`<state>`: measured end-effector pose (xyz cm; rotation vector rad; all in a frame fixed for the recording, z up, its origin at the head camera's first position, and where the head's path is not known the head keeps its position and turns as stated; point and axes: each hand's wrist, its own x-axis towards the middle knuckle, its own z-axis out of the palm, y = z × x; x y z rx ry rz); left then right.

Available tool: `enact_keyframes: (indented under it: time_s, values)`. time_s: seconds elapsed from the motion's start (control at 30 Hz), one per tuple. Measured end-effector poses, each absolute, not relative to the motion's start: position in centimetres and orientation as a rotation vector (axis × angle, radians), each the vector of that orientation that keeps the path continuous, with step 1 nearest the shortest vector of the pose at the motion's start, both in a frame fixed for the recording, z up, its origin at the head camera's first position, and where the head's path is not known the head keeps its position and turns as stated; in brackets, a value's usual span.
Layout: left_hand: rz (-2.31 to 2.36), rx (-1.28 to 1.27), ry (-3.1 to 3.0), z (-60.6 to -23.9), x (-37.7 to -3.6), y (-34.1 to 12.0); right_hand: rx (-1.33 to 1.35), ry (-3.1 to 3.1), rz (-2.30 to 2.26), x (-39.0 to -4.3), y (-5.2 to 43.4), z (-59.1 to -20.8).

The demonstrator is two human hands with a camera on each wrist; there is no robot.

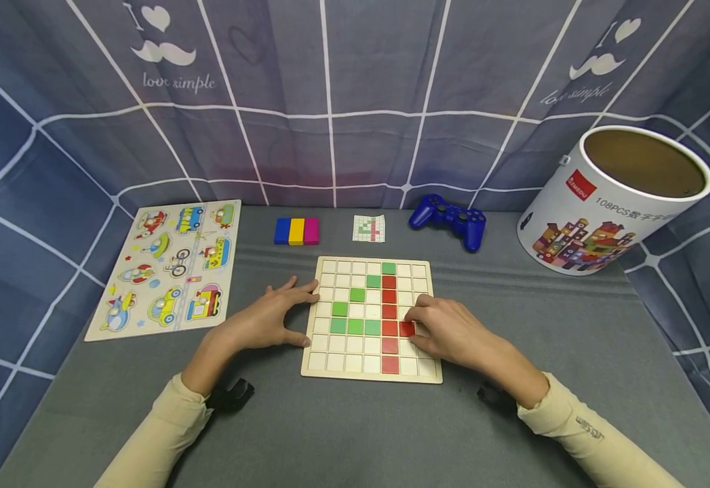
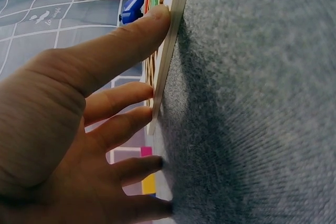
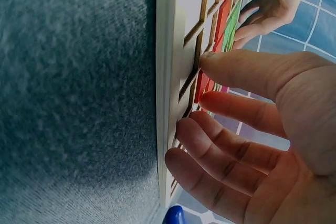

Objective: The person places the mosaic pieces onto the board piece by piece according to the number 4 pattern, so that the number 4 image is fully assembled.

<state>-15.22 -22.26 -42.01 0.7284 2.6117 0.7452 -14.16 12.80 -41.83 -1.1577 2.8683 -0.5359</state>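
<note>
A square wooden grid board lies on the table with green tiles in a stepped line and a row, and a column of red tiles. My right hand is over the board's right part, thumb and index finger pinching a red tile just right of the red column. In the right wrist view, that red tile shows between thumb and index fingertip, low in its cell. My left hand is spread at the board's left edge, thumb and fingertips touching its wooden rim.
Behind the board lie blue, yellow and magenta blocks, a small pattern card and a blue game controller. A picture puzzle board is at left. A large round tub stands at right, near the curtain.
</note>
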Motion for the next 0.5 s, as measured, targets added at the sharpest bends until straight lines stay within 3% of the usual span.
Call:
enact_keyframes:
  time_s: [0.5]
  values:
    - [0.684, 0.716, 2.742, -40.9, -14.4, -24.3, -1.146, 3.038, -0.554, -13.9, 15.7, -41.9]
